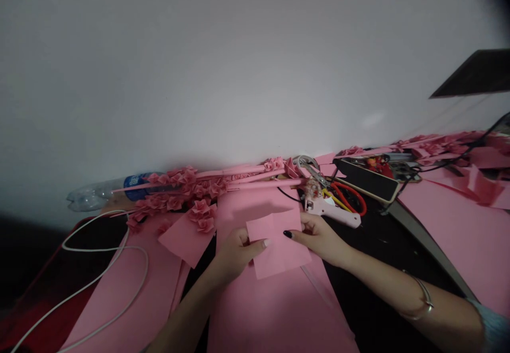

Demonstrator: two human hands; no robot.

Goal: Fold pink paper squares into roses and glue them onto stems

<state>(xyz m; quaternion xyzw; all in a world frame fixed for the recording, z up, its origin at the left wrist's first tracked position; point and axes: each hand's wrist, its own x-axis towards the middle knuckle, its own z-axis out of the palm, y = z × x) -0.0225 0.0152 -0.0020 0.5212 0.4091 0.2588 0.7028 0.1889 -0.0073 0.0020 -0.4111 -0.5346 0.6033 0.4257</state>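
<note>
The left hand (234,252) and right hand (323,240) each pinch one side of the small pink paper (279,259), over the larger pink sheet (274,316). Uneven pulling could crease or tear it; a loosened pinch could let it slip.

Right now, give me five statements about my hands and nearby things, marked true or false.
1. The left hand and right hand hold the same pink paper. True.
2. The bracelet is on the left arm. False: the bracelet is on the right forearm.
3. The plastic bottle lies on its side. True.
4. The right hand holds the glue gun. False: the glue gun lies unheld.
5. The folded flowers are blue. False: the folded flowers are pink.
</note>
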